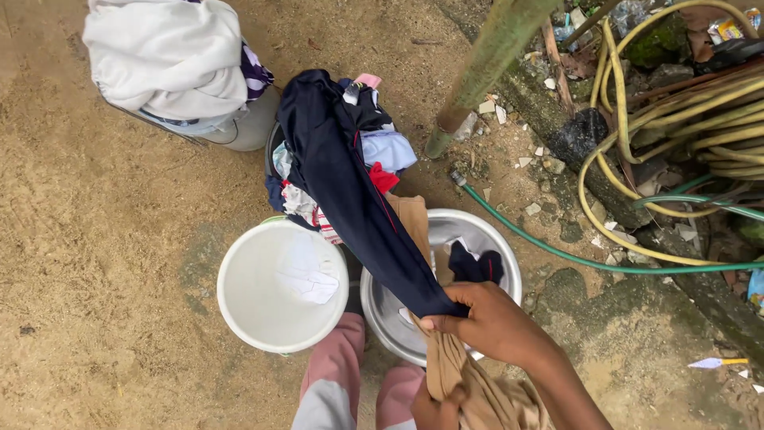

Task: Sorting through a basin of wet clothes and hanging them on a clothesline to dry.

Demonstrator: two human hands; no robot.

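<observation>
You stand on sandy ground (pixel 103 239); your right hand (pixel 489 322) fingers clench a navy garment (pixel 350 191) above the steel basin (pixel 509 255), your left hand (pixel 436 410), partly hidden, seemingly grasps tan cloth (pixel 477 398)

Shiny metal basin (pixel 501 239) – matt plastic bucket (pixel 239 306) (cloth garments (pixel 350 191)).

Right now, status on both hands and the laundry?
Right hand gripping navy garment, stretched from heaped basin. Left hand clutching tan cloth. Steel basin and white bucket below; green hose alongside.
</observation>
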